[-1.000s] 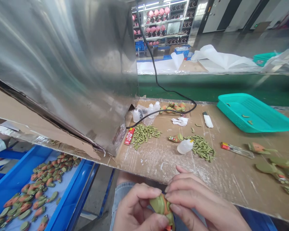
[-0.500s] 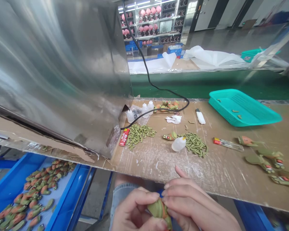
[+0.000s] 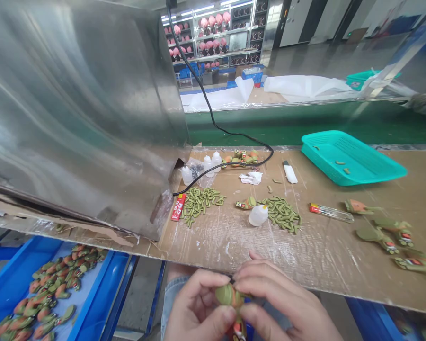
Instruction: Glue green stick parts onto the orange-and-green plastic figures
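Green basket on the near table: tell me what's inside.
Three small green pieces show inside the basket. Its near wall may hide anything lying close behind it, and whatever is under its base is covered.

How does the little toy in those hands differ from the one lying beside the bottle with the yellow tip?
The held toy is pinched by the left hand and right hand; the table toy lies untouched on the cardboard. The held toy's face end points toward the person, while the table toy's points left in the picture. Both are green and orange.
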### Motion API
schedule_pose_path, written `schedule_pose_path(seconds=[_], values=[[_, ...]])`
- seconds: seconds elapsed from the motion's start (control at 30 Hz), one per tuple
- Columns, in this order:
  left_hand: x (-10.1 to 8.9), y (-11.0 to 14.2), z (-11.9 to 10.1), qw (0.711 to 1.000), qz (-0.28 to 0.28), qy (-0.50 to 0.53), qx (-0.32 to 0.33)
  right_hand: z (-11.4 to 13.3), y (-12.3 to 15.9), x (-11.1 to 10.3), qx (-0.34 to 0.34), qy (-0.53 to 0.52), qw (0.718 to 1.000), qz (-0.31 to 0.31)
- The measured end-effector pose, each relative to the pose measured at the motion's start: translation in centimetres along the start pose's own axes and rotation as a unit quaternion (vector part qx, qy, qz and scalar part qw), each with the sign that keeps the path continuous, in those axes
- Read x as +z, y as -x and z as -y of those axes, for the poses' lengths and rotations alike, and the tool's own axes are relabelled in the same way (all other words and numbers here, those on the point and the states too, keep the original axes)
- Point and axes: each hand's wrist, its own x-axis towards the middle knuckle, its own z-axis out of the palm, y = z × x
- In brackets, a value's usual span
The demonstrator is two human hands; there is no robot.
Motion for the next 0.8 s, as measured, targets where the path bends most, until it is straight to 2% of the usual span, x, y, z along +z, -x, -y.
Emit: schedule_pose_path(seconds=[0.17,0.23,0.3,0.37,0.43,0.5,0.53,0.6,0.67,0.73,0.8], values=[[0.6,-2.4,2.2,0.994,0.022,-0.105,-0.027,-1.8,2.1,0.7,0.0,0.093,0.994,0.064],[1.1,-3.4,3.1,0.988,0.03,-0.149,-0.028,-3.1,3.2,0.4,0.05,0.129,0.989,0.051],[1.6,-4.7,3.2,0.977,0.029,-0.212,-0.011,-5.3,4.4,-0.8,0.115,0.179,0.977,0.019],[1.8,-6.4,2.5,0.955,0.027,-0.295,0.031,-8.1,5.6,-2.9,0.158,0.257,0.953,-0.021],[2.0,-8.4,1.5,0.922,0.033,-0.374,0.095,-10.6,6.6,-5.3,0.18,0.358,0.914,-0.061],[2.5,-10.6,0.7,0.891,0.046,-0.426,0.15,-11.8,6.7,-6.9,0.189,0.431,0.876,-0.109],[2.8,-11.7,0.5,0.878,0.053,-0.444,0.171,-11.9,6.5,-7.2,0.191,0.441,0.866,-0.137],[3.4,-13.6,0.6,0.858,0.069,-0.469,0.196,-11.1,5.2,-6.6,0.203,0.382,0.885,-0.172],[4.0,-15.1,1.1,0.851,0.083,-0.478,0.199,-10.0,3.2,-4.6,0.223,0.253,0.926,-0.168],[4.2,-16.0,1.7,0.857,0.088,-0.471,0.189,-9.4,1.1,-2.1,0.233,0.193,0.942,-0.142],[4.0,-16.1,1.9,0.875,0.076,-0.447,0.17,-9.6,-0.7,0.0,0.237,0.162,0.948,-0.138]])
